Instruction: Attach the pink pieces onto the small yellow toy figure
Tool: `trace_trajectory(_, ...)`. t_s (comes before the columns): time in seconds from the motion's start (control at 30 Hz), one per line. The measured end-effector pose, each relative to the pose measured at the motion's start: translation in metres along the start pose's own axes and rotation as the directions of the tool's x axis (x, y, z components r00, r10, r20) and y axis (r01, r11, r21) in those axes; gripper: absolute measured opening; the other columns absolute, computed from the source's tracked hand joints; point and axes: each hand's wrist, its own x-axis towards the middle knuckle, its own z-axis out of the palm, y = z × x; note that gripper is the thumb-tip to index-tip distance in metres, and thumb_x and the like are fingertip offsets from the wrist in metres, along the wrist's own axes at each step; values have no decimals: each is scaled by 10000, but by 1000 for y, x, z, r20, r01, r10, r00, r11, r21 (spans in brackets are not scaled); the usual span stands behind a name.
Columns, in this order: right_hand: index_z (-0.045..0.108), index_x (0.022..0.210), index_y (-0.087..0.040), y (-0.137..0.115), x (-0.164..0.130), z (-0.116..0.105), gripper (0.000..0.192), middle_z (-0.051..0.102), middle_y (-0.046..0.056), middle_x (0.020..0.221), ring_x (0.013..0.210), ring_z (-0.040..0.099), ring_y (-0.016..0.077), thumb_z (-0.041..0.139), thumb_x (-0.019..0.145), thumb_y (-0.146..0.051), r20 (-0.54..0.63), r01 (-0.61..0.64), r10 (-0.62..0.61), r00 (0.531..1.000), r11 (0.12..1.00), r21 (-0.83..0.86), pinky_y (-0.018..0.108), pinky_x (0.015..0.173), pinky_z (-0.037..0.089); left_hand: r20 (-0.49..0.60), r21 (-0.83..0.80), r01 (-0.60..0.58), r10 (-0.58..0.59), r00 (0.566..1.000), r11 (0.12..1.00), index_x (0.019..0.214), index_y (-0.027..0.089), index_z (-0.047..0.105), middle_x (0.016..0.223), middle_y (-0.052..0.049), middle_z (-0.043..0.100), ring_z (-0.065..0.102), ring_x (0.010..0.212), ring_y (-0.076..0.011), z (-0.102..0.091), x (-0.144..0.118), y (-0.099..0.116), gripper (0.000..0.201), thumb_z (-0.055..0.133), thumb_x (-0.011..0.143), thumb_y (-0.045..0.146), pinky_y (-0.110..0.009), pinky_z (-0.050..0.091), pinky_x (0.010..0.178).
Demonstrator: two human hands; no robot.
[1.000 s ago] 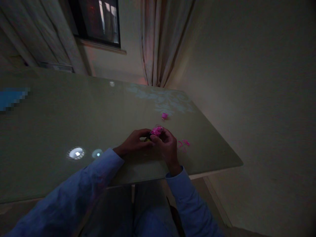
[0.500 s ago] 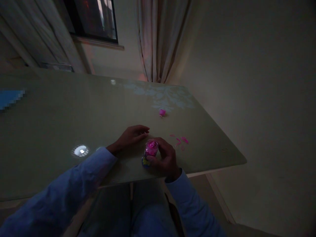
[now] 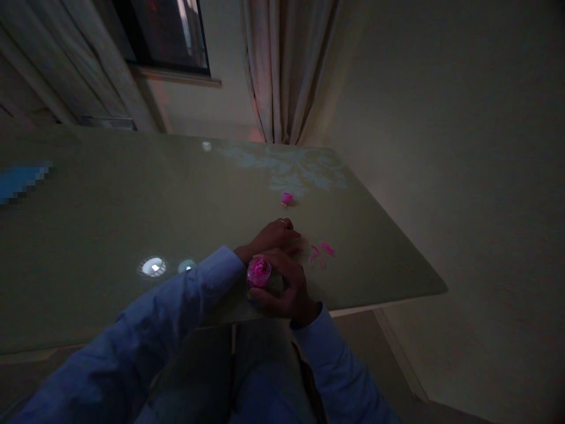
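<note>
Your right hand [image 3: 286, 288] grips the small jar [image 3: 259, 273] near the table [image 3: 88, 235] edge, already holding pink bits. Your left hand [image 3: 273, 237] reaches just beyond the jar toward the loose pink pieces [image 3: 321, 252]; its grip I cannot tell. Those pieces and the pink cap [image 3: 287, 198], farther beyond the jar, look left to do.

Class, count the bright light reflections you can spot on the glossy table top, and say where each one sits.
3. A large reflection and a smaller one lie left of the sleeve; a third lies near the far edge of the table. The arms may hide others.
</note>
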Motion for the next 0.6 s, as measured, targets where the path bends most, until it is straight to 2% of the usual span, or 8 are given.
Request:
trace_trajectory(0.1, 641, 1235, -236, 3, -3, -1, 460, 745, 93, 1114, 1004, 717, 262, 785, 818, -368, 3, 30, -31, 1000, 999, 27, 402, 879, 592, 41, 21, -30, 29, 999, 999, 867, 168, 769, 943, -90, 654, 593, 846, -184, 5, 12, 7, 222, 591, 956, 266, -292, 455, 779)
trace_trajectory(0.2, 623, 1258, -243, 3, -3, 1, 479, 738, 93, 1137, 1025, 714, 264, 784, 826, -373, 8, 52, -52, 999, 998, 28, 405, 886, 594, 25, 44, -17, 15, 1000, 999, 893, 160, 769, 954, -96, 658, 595, 889, -198, 11, 20, 7, 207, 570, 943, 179, -311, 466, 824)
trace_trajectory(0.4, 614, 1267, -241, 0, -1, 5, 479, 734, 95, 1153, 1046, 710, 263, 774, 835, -372, -6, 60, -60, 998, 998, 12, 406, 913, 585, -16, 20, 3, -3, 1000, 1000, 900, 120, 727, 979, -119, 647, 586, 890, -197, 11, 19, 6, 182, 549, 937, 134, -329, 488, 845)
trace_trajectory(0.47, 613, 1274, -239, 0, -1, 4, 484, 732, 98, 1157, 1048, 706, 262, 772, 838, -374, -12, 55, -55, 998, 998, 13, 407, 911, 587, -55, -97, -78, 73, 996, 992, 920, 126, 705, 975, -107, 634, 586, 879, -176, 7, 14, 7, 171, 537, 949, 140, -303, 489, 837)
trace_trajectory(0.53, 619, 1269, -230, 0, -2, 3, 475, 733, 98, 1144, 1041, 707, 259, 762, 847, -392, -9, 40, -40, 999, 999, 2, 404, 904, 590, -97, -252, -208, 189, 977, 945, 905, 142, 681, 937, -89, 613, 583, 863, -168, 3, 7, 11, 154, 542, 958, 182, -296, 488, 828)
trace_trajectory(0.6, 628, 1257, -216, 0, -1, 3, 456, 735, 95, 1135, 1034, 707, 251, 752, 858, -398, -14, 50, -50, 999, 999, 3, 393, 904, 589, -109, -358, -288, 267, 958, 888, 902, 155, 664, 921, -82, 599, 585, 875, -171, -1, 1, 14, 131, 558, 949, 214, -299, 487, 836)
